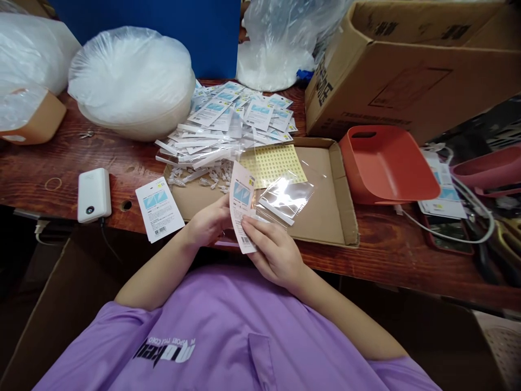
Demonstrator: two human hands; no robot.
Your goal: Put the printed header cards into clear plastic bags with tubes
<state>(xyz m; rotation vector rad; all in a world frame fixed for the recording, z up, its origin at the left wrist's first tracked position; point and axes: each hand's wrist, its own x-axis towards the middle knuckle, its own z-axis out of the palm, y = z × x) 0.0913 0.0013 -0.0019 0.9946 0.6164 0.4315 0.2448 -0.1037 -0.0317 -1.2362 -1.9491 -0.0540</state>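
Note:
A white printed card [241,201] with a blue picture and a barcode stands tilted between my hands. My right hand [279,250] is closed on its lower right edge, fingers lying across the front. From the left, my left hand [209,221] grips the card's edge, its fingertips hidden behind it. Just beyond, a clear plastic bag [287,196] with a white strip lies on a yellow sticker sheet [280,163]. Both rest in a shallow cardboard tray [321,222]. Small clear plastic pieces [214,176] lie at the tray's left. Another printed card [158,209] lies beside my left forearm.
Behind the tray are piled packaged cards [244,108] and white-edged bags [199,146]. A plastic-covered bowl [134,81] stands back left, a white power bank [94,195] nearer. At right are a red bin [386,168], a large carton [407,81] and a cable [484,217].

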